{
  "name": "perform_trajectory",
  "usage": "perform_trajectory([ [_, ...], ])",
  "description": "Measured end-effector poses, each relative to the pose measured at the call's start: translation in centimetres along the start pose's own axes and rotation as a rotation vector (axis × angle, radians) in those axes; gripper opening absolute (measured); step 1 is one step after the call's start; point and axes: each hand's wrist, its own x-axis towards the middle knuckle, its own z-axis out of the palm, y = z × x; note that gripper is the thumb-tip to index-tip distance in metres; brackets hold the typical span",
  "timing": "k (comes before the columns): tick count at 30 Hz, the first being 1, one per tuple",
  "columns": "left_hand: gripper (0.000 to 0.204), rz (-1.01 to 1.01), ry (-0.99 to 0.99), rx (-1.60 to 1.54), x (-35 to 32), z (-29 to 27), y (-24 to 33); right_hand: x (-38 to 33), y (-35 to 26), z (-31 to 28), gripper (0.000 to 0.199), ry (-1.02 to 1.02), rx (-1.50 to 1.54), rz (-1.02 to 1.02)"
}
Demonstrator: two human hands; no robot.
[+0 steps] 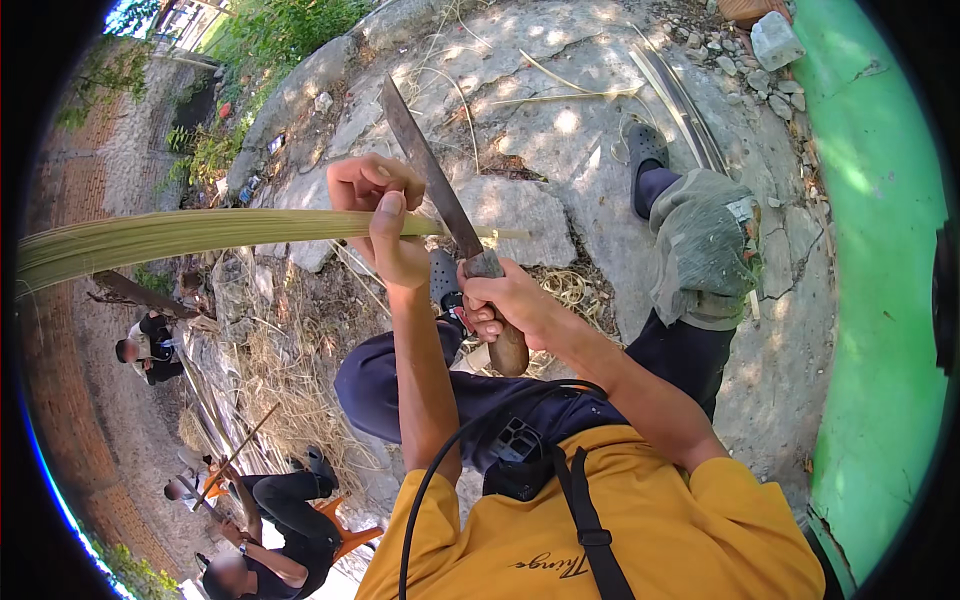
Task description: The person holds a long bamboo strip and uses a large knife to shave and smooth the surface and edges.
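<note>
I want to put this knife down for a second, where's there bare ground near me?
Free: the pale flat stone beyond the knife, and the bare concrete between the right knee pad and the green wall. Crowded: dry shavings on the left, rubble by the wall's far end.

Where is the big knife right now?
In the head view, the knife is near the centre, its wooden handle gripped by the right hand. Its blade slants up-left across the bamboo strip, which the left hand holds.
</note>
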Motion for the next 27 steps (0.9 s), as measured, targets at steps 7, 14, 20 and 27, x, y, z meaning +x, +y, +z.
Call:
perform_trajectory([
  [7, 0.076, 0.043, 0.060, 0.012, 1.6, -0.6, 1.8, -0.8, -0.4, 0.7, 0.013, 0.033, 0.001, -0.015],
  [14, 0.075, -0.055, 0.073, -0.015, 1.7, -0.1, 1.0, -0.9, -1.6, 1.8, 0.013, 0.000, -0.137, -0.012],
  [20, 0.077, -0.029, 0.148, -0.063, 1.3, 0.5, 1.3, -0.5, -1.6, 1.0, 0.015, -0.011, -0.203, -0.004],
  [27, 0.077, -0.019, 0.191, -0.104, 1.1, -0.3, 0.7, 0.1, -1.1, -0.2, 0.015, 0.020, -0.144, 0.008],
])
